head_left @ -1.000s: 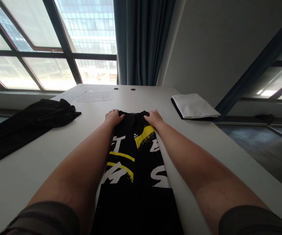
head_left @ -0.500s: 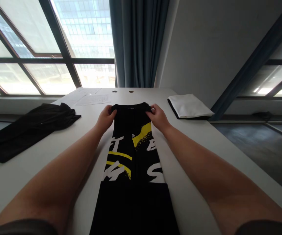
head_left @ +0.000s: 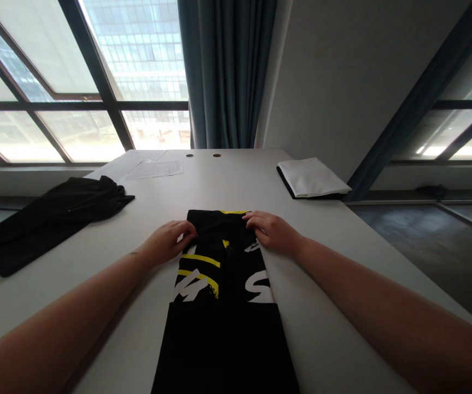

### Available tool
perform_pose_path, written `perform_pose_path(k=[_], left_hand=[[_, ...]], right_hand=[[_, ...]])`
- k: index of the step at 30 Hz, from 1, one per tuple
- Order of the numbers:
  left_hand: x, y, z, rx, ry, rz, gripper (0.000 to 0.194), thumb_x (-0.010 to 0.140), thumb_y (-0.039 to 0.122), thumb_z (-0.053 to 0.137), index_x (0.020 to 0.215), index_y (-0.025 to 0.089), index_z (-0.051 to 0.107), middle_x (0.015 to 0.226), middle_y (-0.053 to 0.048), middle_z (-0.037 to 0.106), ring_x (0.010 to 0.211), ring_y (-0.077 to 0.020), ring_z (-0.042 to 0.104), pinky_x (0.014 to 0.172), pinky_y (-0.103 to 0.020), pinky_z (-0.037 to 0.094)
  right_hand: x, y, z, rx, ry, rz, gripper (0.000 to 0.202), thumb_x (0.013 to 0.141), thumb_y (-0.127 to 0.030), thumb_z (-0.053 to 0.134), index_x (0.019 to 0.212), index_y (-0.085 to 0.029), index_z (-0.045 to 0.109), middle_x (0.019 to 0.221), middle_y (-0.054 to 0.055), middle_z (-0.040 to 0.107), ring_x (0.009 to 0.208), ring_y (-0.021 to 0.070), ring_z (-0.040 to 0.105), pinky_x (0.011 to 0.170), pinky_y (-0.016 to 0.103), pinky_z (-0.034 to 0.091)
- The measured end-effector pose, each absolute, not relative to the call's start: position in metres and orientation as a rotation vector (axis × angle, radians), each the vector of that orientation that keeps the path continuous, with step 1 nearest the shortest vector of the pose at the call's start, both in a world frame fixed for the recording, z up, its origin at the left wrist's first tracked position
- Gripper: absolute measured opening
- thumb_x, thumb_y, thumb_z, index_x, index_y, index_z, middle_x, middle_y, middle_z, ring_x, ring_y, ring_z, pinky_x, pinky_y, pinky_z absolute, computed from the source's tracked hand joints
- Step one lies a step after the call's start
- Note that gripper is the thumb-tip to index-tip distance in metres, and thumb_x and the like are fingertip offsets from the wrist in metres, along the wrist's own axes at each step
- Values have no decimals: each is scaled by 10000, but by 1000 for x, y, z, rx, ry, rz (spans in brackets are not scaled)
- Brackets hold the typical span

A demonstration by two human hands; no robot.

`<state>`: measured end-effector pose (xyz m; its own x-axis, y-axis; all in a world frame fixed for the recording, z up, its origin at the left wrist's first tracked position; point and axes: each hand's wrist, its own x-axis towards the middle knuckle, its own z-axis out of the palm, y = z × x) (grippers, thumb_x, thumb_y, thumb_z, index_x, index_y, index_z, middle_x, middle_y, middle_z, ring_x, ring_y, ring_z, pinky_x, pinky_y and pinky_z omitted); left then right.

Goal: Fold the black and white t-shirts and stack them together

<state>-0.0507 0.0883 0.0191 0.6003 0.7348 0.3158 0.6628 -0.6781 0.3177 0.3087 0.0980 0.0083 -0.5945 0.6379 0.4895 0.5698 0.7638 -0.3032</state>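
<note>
Head view: garment (head_left: 224, 320) top now flipped toward 6 o'clock, so shorter
Left hand (head_left: 168, 241): fingers half-curled, grip unclear
Right hand (head_left: 275, 232): same deal

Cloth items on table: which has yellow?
The black garment between the left hand and right hand, with yellow and white print; the dark garment at left and folded stack at right show no yellow.

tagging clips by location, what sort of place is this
Probably an office or workroom: a white table, papers at its far left, and a large window beside a curtain.
</note>
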Motion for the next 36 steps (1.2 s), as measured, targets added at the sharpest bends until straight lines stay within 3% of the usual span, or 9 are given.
perform_pose_path(k=[4,8,11,15,20,25,27,30,36], left_hand=[[-14,106,26,2666,1270,705,389,1052,424,406,1289,224,641,1324,-89,713,1236,-259,651,1109,-462,487],[17,123,11,2608,1557,364,606,1055,463,351,1561,151,470,1673,-140,414,1583,-327,306,1283,-519,254],[15,125,-6,2481,1691,148,741,1053,526,318,1650,87,319,1746,-162,203,1624,-362,116,1299,-523,193],[-5,119,-16,2390,1758,131,818,1052,565,269,1675,40,202,1751,-201,69,1625,-329,89,1308,-485,161],[-25,109,-14,2436,1644,154,774,1052,520,250,1659,39,232,1739,-213,166,1630,-281,125,1308,-485,168],[-41,34,16,2679,1315,498,573,1041,478,418,1548,217,473,1657,-146,429,1541,-321,374,1260,-557,285],[-41,-16,31,2792,991,489,426,1016,457,538,1394,271,601,1493,-118,590,1396,-298,529,1189,-497,397],[-37,-80,45,2823,694,338,398,869,517,759,1187,296,668,1275,-82,676,1143,-285,647,1061,-452,502],[-39,-106,41,2938,825,254,512,786,81,638,1254,287,611,1367,-78,641,1173,-277,651,1062,-452,501]], right_hand=[[271,108,13,-1146,-2344,68,425,977,-165,454,1332,-134,685,1482,149,632,1447,255,522,1273,449,323],[245,114,3,-1598,-2464,213,665,1053,-403,424,1614,-47,402,1693,195,342,1589,304,288,1304,488,213],[245,115,-6,-1749,-2484,292,746,1071,-516,352,1685,-103,255,1762,134,133,1632,287,121,1311,514,144],[253,118,-11,-1800,-2456,303,761,1067,-565,321,1702,-160,211,1772,97,93,1635,282,101,1310,533,107],[265,116,-8,-1790,-2389,253,728,1059,-475,375,1678,-108,263,1762,151,150,1626,309,152,1306,546,110],[293,48,18,-1243,-2294,95,494,1014,-335,496,1456,-128,572,1654,214,398,1566,346,298,1242,550,304],[297,-4,28,-966,-2339,113,287,1023,-346,529,1208,-198,692,1374,172,641,1327,299,561,1118,485,455],[290,-79,32,-643,-2617,201,253,954,-446,666,1055,-218,709,1169,130,695,1071,278,639,975,448,528],[277,-124,20,-925,-2754,65,358,866,-96,640,1208,-179,704,1185,145,711,1042,272,674,939,420,569]])
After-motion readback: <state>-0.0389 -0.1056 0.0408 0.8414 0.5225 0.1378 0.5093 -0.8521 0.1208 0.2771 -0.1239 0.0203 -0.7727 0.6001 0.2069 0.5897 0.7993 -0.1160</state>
